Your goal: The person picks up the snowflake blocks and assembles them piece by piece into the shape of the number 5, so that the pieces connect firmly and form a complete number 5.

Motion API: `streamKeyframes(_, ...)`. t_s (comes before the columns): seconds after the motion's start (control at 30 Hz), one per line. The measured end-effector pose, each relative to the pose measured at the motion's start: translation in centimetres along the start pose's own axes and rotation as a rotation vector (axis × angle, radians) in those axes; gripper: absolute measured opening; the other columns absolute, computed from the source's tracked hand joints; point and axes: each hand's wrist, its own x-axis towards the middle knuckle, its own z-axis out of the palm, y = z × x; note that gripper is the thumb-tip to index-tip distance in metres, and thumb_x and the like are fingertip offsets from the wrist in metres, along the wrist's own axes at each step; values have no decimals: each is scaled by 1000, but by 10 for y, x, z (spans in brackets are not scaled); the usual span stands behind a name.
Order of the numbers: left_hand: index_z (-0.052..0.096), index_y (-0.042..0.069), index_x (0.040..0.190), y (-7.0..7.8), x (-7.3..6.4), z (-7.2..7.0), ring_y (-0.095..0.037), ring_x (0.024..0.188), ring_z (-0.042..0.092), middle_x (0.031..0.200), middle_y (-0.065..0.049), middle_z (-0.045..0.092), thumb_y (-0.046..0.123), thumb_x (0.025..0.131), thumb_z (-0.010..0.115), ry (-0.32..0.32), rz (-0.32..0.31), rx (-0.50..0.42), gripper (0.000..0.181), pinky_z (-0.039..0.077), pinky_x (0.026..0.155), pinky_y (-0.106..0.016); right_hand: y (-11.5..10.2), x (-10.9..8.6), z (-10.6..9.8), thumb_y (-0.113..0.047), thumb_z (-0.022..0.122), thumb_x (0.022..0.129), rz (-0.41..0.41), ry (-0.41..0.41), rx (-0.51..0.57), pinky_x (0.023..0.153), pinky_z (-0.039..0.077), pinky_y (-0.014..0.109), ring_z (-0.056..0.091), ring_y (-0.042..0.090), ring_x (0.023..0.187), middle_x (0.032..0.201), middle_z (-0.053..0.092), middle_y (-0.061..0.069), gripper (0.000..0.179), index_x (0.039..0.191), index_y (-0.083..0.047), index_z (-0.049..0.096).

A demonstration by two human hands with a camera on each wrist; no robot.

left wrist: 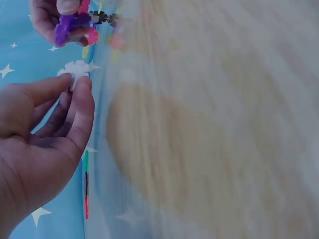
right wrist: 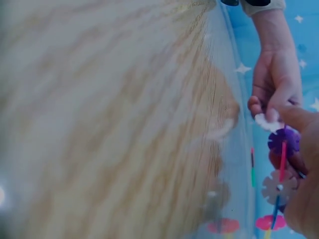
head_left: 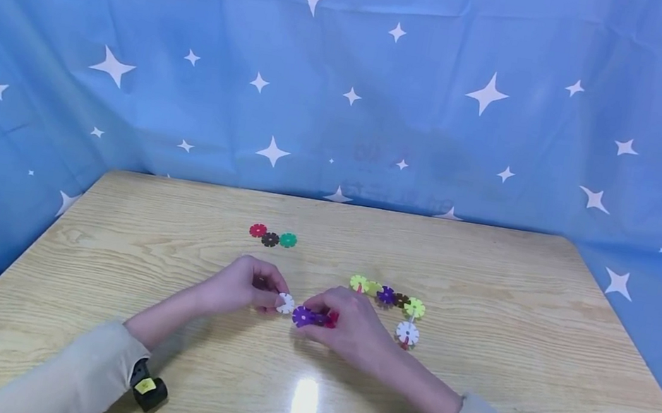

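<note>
My left hand (head_left: 242,287) pinches a white notched plastic disc (head_left: 286,303) between thumb and fingertips, its edge turned toward the right hand. Just to the right, my right hand (head_left: 354,328) grips a purple notched disc (head_left: 303,316), with a red disc (head_left: 331,319) joined behind it. In the right wrist view, the white disc (right wrist: 268,122) shows close to the purple disc (right wrist: 284,141), and further interlocked discs trail below, partly hidden by the fingers. Seen from the left wrist, the purple disc (left wrist: 67,29) stands apart from the white disc (left wrist: 75,72).
Behind and right of the right hand, a bent chain of discs includes a yellow-green disc (head_left: 415,308) and a white disc (head_left: 407,333). Farther back on the wooden table (head_left: 176,212) lie a red disc (head_left: 258,230), a dark brown disc (head_left: 270,239) and a green disc (head_left: 288,240).
</note>
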Motion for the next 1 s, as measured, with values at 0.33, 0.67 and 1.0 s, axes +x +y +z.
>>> streamKeyframes(0.33,72,-2,103,8,-4,3,-25,73,66,84,-14,70,2,95,69,-41,14,-31,10,58,64,-31,1,0,-1,-22,87,82,-14,-39,23,79,53,27,63,7,88,99,73,-6,34,111,-9,75)
streamKeyframes(0.67,75,0,98,12,-4,7,-24,78,68,86,-13,73,3,93,72,-60,-1,-5,6,57,70,-30,1,-1,-3,-26,89,79,-31,-70,-31,80,48,28,60,4,86,96,71,-9,36,110,-12,77)
streamKeyframes(1.0,77,1,93,11,-8,3,-26,72,67,80,-7,74,2,90,75,-61,48,51,4,46,58,-21,-4,2,-2,-27,89,80,-54,-103,-41,81,50,27,60,4,88,95,71,-10,35,110,-13,79)
